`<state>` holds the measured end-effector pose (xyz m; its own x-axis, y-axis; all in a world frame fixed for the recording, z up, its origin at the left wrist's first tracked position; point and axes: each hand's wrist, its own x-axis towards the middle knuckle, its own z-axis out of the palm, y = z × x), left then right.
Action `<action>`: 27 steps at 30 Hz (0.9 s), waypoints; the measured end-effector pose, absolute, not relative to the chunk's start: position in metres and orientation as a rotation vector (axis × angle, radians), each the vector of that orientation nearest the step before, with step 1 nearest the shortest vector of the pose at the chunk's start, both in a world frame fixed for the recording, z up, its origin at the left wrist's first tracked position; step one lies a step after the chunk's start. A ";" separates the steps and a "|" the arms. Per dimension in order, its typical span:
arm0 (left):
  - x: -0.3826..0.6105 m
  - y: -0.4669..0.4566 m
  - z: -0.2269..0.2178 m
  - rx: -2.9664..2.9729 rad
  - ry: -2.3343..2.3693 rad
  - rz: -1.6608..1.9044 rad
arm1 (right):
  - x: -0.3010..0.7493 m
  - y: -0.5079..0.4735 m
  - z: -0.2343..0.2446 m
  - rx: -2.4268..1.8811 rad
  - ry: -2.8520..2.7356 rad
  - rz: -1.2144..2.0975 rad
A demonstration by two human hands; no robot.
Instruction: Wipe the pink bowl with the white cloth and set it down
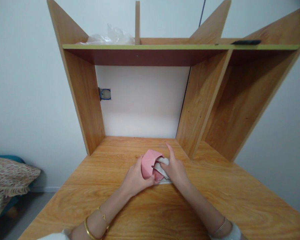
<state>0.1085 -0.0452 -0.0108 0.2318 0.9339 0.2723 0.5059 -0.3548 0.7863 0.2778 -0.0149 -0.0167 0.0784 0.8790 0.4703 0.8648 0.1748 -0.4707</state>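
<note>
My left hand grips the pink pouch — probably light, pliant, best held by its side; right hand half-open, hold unclear.

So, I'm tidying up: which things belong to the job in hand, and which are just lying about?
In use:
pink item, held in the left hand
white material, touched by the right hand

Apparently lying about:
clear plastic on the shelf
dark flat object, same shelf
fringed blanket
</note>
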 end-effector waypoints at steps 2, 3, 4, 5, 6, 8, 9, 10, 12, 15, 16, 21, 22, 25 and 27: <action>0.108 -0.045 -0.012 2.031 1.359 1.004 | 0.277 -0.019 -0.014 -1.616 -1.792 0.022; 0.108 -0.045 -0.013 2.065 1.377 1.005 | 0.276 -0.020 -0.013 -1.566 -1.815 0.028; 0.107 -0.045 -0.013 2.080 1.389 0.998 | 0.276 -0.021 -0.013 -1.505 -1.838 0.035; 0.107 -0.045 -0.013 2.093 1.394 0.990 | 0.276 -0.022 -0.014 -1.444 -1.855 0.042; 0.106 -0.045 -0.013 2.105 1.400 0.984 | 0.276 -0.023 -0.014 -1.395 -1.866 0.051; 0.105 -0.045 -0.012 2.127 1.424 0.967 | 0.276 -0.022 -0.016 -1.368 -1.874 0.094; 0.105 -0.045 -0.011 2.135 1.439 0.958 | 0.276 -0.021 -0.017 -1.387 -1.869 0.126; 0.104 -0.045 -0.010 2.143 1.453 0.953 | 0.275 -0.020 -0.018 -1.423 -1.859 0.155; 0.104 -0.046 -0.008 2.163 1.450 0.955 | 0.276 -0.016 -0.021 -1.518 -1.829 0.190; 0.106 -0.047 -0.007 2.213 1.414 0.972 | 0.278 -0.012 -0.024 -1.571 -1.819 0.272; 0.107 -0.048 -0.007 2.232 1.416 0.978 | 0.278 -0.011 -0.025 -1.553 -1.824 0.320; 0.106 -0.046 -0.011 2.287 1.478 0.996 | 0.281 -0.008 -0.030 -1.455 -1.805 0.447; 0.105 -0.045 -0.013 2.278 1.483 1.000 | 0.281 -0.007 -0.031 -1.446 -1.792 0.449; 0.102 -0.039 -0.018 2.186 1.464 1.052 | 0.282 -0.005 -0.035 -1.428 -1.720 0.470; 0.101 -0.037 -0.023 2.091 1.405 1.105 | 0.282 -0.002 -0.037 -1.407 -1.648 0.491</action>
